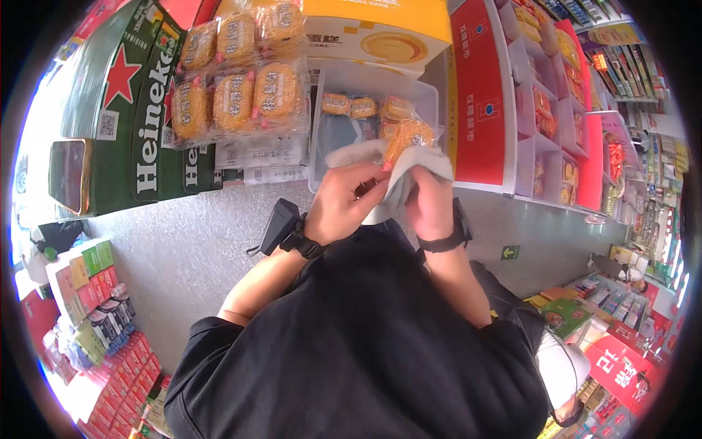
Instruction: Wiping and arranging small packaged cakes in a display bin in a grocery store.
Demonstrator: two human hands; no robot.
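Note:
My left hand (346,198) grips a wrapped cracker pack (408,140) by its lower end and lies against a white cloth (422,163). My right hand (432,203) holds the cloth, which is folded up against the pack's right side. Both hands are over the near edge of a translucent plastic bin (373,80), where several smaller wrapped packs (362,107) lie. Left of the bin, several more wrapped crackers (234,101) rest on stacked boxes. Part of the held pack's lower end is hidden by the cloth and my fingers.
Green Heineken cartons (129,115) stand at the left, with a phone (70,175) on one. A yellow and white cake box (378,38) is behind the bin. A red display stand (482,110) with divided trays (540,104) rises at the right. A person in white (560,365) is at the lower right.

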